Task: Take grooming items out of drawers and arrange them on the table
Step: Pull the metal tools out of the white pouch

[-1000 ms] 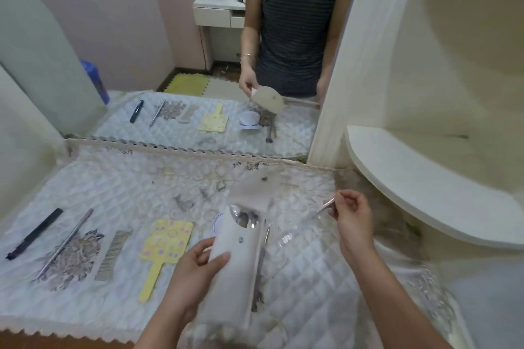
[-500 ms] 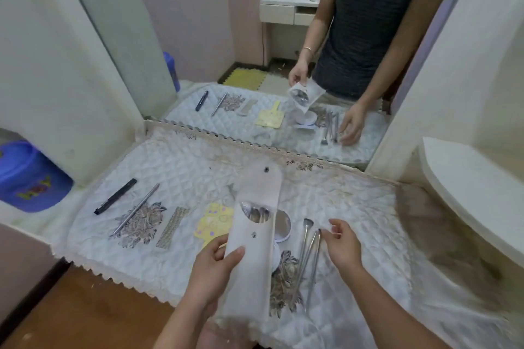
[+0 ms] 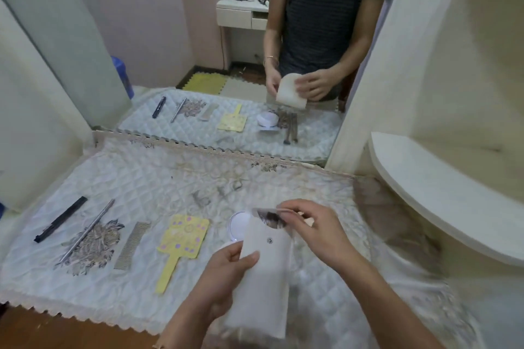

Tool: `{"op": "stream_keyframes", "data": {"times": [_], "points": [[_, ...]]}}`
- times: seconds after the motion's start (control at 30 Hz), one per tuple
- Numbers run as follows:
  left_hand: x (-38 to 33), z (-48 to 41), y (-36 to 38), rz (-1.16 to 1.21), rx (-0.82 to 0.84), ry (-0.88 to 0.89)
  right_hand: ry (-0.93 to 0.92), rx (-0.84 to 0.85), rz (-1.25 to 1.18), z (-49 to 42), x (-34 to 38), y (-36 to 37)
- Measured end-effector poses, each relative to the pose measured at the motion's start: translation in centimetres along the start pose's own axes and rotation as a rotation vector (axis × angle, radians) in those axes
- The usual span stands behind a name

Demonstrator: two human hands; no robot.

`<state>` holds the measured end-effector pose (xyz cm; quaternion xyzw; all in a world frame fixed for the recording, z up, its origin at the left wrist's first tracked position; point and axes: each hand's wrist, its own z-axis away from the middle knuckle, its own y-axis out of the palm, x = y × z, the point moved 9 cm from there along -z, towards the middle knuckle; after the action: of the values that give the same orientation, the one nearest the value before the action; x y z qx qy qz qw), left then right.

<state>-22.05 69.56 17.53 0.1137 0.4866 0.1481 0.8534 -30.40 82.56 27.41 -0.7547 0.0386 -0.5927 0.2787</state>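
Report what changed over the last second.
The right hand, which had laid thin metal tools (now hidden) on the quilted cloth, has come back to the mouth of the white snap pouch; whether it pinches something there is unclear. The left hand still grips the pouch. Black comb, steel rod, metal comb and yellow paddle mirror lie unmoved.

pouch [image 3: 262, 275]: white | hand mirror [image 3: 181, 238]: yellow, purple dots | tablecloth [image 3: 147, 178]: white quilted
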Motion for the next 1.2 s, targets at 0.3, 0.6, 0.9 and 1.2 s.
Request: {"op": "stream_keyframes", "data": {"times": [0.3,0.6,0.9,1.2], "points": [[0.4,-1.2,3.1,-0.043,0.081,-0.027,-0.182,-0.121,0.51,3.9,-1.7,0.0],[2.3,-1.9,4.5,-0.182,0.076,-0.022,0.203,-0.308,0.159,6.5,-5.8,-1.0],[5.8,-3.3,7.5,-0.451,0.122,0.028,0.778,-0.415,-0.5,11.0,-14.6,-1.2],[6.0,-3.1,3.7,-1.316,0.028,0.389,0.716,-0.393,-0.041,8.6,-16.6,-1.8]]}}
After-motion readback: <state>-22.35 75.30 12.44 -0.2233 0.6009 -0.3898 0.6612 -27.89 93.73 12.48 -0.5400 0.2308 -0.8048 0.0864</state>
